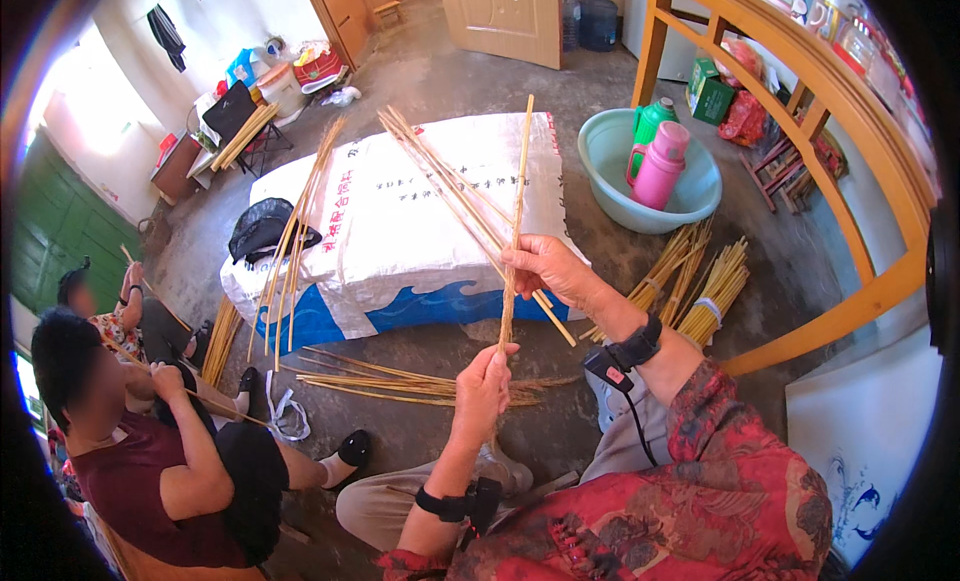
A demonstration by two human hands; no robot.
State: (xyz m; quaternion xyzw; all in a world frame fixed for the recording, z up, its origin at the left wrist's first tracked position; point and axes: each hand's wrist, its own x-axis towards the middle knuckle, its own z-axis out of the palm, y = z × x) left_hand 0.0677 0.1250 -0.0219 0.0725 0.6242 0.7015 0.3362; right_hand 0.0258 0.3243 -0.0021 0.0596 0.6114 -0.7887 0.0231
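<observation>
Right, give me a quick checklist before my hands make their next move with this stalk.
1. Right hand gripping the held stalk: ok.
2. Left hand gripping it lower down: ok.
3. Held stalk not touching the stalks on the white sheet: cannot tell; they overlap in this view.
4. Floor ahead free of loose stalks: not ok, several lie there.
5. Pink flask inside the basin: ok.

red characters (338,221) run along the left of the white sheet (420,253), with smaller black characters (408,187) across its middle.
</observation>
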